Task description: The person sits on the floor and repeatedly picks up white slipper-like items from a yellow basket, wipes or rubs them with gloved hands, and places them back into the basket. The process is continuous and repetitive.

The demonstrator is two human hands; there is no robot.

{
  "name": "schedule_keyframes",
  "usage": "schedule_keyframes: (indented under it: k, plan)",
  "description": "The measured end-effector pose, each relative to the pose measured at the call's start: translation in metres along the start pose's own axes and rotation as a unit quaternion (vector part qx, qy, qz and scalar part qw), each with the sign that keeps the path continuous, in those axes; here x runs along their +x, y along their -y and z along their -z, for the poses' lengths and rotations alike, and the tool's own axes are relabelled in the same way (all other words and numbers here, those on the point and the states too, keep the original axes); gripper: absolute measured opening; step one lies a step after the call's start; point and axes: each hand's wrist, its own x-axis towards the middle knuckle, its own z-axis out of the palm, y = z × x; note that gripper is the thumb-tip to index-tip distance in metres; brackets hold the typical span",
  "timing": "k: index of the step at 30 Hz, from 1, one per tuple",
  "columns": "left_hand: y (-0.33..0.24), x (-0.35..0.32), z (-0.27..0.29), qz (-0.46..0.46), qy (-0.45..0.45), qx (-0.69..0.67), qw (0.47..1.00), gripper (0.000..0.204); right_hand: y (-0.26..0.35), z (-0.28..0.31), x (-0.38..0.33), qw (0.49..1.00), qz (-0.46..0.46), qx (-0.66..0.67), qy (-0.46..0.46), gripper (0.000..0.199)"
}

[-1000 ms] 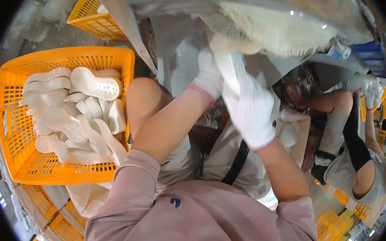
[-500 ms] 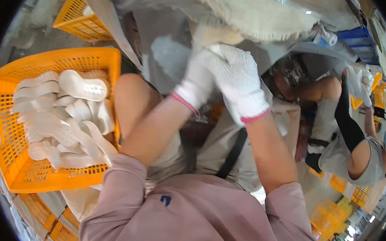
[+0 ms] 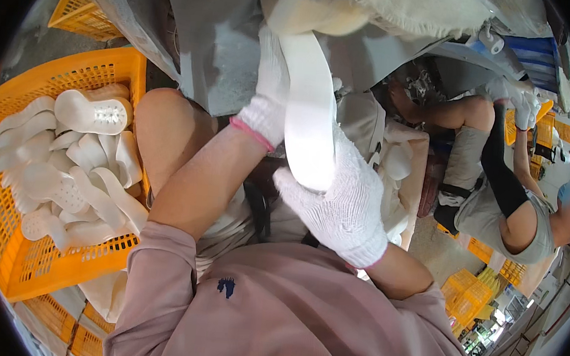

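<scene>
Both my hands wear white knitted gloves with pink cuffs. Between them stands a long, curved, glossy white shoe-sole-shaped piece (image 3: 311,106), its broad end toward me. My right hand (image 3: 347,204) is closed around that near end, thumb on the left side. Along the far left edge lies my left hand (image 3: 269,92), gripping the piece with fingers mostly hidden. The far end meets, or nearly meets, a cream rounded wheel-like thing (image 3: 323,17), blurred; contact cannot be made out. Behind that hangs a thick frayed pale cloth (image 3: 408,11).
An orange plastic crate (image 3: 52,286) at my left holds several similar white pieces (image 3: 94,112), some perforated. Farther back is another orange crate (image 3: 86,15). A grey panel (image 3: 225,44) stands in front of my knees. On the right sits a co-worker (image 3: 531,227) in gloves, near stacked yellow crates (image 3: 465,299).
My right hand has come down toward me, and the left has shifted left. The white piece, mostly hidden by my gloves before, now shows along its length. The view has shifted slightly.
</scene>
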Motion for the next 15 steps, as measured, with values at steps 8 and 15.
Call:
schedule_keyframes:
  k: [8,15]
  plan:
    - [-0.051,0.028,0.009,0.024,-0.071,0.060,0.995,0.044,-0.022,-0.017,0.077,0.989,0.105,-0.068,-0.085,0.051]
    - [-0.013,0.011,0.034,-0.154,-0.003,0.299,0.942,0.036,-0.027,-0.039,0.083,0.965,0.118,0.002,-0.234,0.042]
